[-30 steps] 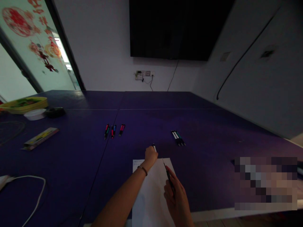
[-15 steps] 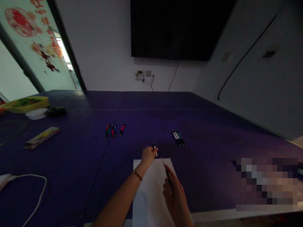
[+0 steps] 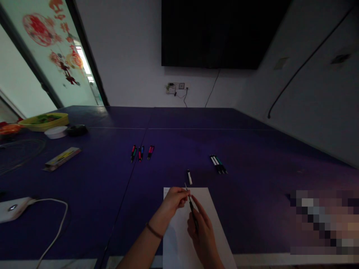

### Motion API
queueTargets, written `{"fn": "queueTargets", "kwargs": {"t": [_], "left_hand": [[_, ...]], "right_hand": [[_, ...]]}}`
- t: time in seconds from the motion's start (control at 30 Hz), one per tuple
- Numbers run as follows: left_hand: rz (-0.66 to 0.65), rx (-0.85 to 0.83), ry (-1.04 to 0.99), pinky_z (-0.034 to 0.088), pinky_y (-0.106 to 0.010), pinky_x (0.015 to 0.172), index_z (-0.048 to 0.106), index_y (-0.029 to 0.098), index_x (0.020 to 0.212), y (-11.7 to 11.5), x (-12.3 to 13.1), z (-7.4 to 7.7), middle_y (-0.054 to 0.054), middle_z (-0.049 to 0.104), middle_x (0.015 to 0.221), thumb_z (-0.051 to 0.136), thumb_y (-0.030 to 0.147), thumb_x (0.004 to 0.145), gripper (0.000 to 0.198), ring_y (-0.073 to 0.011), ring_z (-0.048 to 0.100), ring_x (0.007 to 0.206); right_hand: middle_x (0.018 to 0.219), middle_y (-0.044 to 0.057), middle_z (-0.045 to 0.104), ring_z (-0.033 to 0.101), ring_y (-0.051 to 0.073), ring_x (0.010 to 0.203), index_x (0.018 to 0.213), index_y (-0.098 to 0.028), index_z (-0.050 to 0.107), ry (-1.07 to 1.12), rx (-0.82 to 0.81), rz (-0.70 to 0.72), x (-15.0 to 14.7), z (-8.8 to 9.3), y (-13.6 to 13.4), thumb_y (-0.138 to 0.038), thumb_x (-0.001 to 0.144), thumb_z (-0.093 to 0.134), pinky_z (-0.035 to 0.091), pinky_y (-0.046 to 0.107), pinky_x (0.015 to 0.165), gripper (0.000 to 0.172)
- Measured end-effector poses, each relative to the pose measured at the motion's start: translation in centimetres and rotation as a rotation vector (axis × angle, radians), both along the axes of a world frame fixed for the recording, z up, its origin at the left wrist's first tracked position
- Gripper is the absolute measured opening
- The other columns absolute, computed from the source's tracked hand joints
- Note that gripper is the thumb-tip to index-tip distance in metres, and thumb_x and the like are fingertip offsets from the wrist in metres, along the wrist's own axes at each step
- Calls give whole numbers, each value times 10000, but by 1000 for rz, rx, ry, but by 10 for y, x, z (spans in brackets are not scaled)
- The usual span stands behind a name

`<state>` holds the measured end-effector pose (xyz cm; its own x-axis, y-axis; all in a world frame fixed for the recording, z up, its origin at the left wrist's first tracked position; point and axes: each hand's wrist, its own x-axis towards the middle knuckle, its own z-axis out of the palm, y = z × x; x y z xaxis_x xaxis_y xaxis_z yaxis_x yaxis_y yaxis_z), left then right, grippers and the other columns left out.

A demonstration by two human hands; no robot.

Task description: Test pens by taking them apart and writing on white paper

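Observation:
My right hand (image 3: 200, 224) is closed around the dark lower part of a pen (image 3: 193, 213), with a thin pale refill (image 3: 185, 185) sticking up out of it. The fingertips of my left hand (image 3: 177, 198) are pinched together at that refill, just above the dark grip. Both hands are over a white sheet of paper (image 3: 202, 209). Just beyond the sheet's far edge, a white pen barrel (image 3: 190, 178) with a dark top lies on the purple table, apart from both hands.
Several pens (image 3: 218, 164) lie side by side to the right. Small groups of coloured pens (image 3: 141, 153) lie farther left. A long box (image 3: 63, 158), a yellow basket (image 3: 50, 121), a white dish (image 3: 56, 132) and a white device (image 3: 14, 209) with a cable are at left.
My left hand has let go of the white pen barrel and come back towards me to the refill. The right hand has shifted slightly to the left in view with the pen.

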<state>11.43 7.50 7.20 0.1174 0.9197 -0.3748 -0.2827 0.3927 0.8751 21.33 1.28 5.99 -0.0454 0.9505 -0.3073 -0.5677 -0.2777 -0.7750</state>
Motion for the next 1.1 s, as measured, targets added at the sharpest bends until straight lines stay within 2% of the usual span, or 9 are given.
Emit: {"fn": "queueTargets", "kwargs": {"t": [0.13, 0.27, 0.47, 0.57, 0.67, 0.77, 0.83, 1.0, 1.1], "left_hand": [[43, 48, 35, 178, -195, 396, 570, 121, 563, 13, -10, -2, 49, 403, 457, 681, 401, 553, 302, -22, 299, 390], [68, 72, 66, 142, -196, 380, 556, 122, 555, 29, -20, -4, 64, 375, 428, 666, 427, 555, 325, -18, 270, 367], [125, 106, 152, 158, -185, 377, 552, 129, 564, 53, -34, -6, 68, 393, 420, 620, 413, 608, 296, -22, 296, 357], [130, 115, 177, 165, -181, 377, 547, 127, 560, 59, -42, -7, 63, 408, 421, 618, 398, 610, 284, -24, 313, 360], [139, 133, 176, 185, -177, 382, 544, 128, 570, 57, -47, -10, 59, 418, 431, 614, 408, 610, 291, -28, 335, 374], [154, 149, 156, 196, -178, 383, 534, 132, 579, 51, -48, -18, 54, 425, 440, 601, 447, 610, 323, -30, 342, 379], [162, 153, 142, 192, -179, 379, 524, 136, 579, 46, -47, -24, 51, 430, 441, 599, 470, 602, 343, -30, 338, 374], [172, 157, 118, 196, -180, 373, 506, 147, 571, 41, -45, -37, 53, 425, 428, 595, 491, 587, 356, -30, 330, 355], [175, 170, 115, 204, -180, 372, 505, 150, 577, 40, -45, -38, 53, 428, 428, 588, 500, 587, 360, -30, 332, 350]], "right_hand": [[468, -97, 327, 227, 22, 370, 1065, -194, 576, -14, 14, 22, 1, -3, -2, -406, 618, 675, 156, 157, 346, 504], [486, -86, 356, 254, 18, 388, 992, -182, 608, -13, -51, 30, 2, -4, -5, -423, 603, 684, 167, 146, 354, 464], [466, -97, 339, 252, 23, 367, 1046, -173, 554, -84, -16, 63, 4, -9, -6, -477, 630, 640, 158, 152, 353, 523], [449, -81, 409, 304, 52, 341, 1045, -158, 518, -339, 86, 89, 10, -18, 6, -527, 695, 533, 196, 178, 348, 509], [466, -30, 511, 415, 98, 355, 882, -159, 536, -832, 222, 114, 18, -24, 27, -487, 760, 436, 267, 214, 376, 364], [582, 33, 598, 549, 143, 508, 756, -178, 528, -1369, 312, 90, 24, -24, 49, -356, 809, 391, 313, 229, 461, 231], [676, 62, 626, 587, 158, 602, 741, -179, 524, -1612, 342, 112, 25, -23, 58, -301, 828, 370, 322, 233, 500, 215], [831, 90, 621, 602, 168, 675, 817, -171, 528, -1862, 343, 262, 21, -23, 61, -265, 849, 352, 334, 241, 520, 202], [870, 116, 604, 595, 183, 663, 852, -152, 531, -1866, 346, 215, 19, -25, 59, -303, 843, 362, 336, 251, 510, 227]]}}
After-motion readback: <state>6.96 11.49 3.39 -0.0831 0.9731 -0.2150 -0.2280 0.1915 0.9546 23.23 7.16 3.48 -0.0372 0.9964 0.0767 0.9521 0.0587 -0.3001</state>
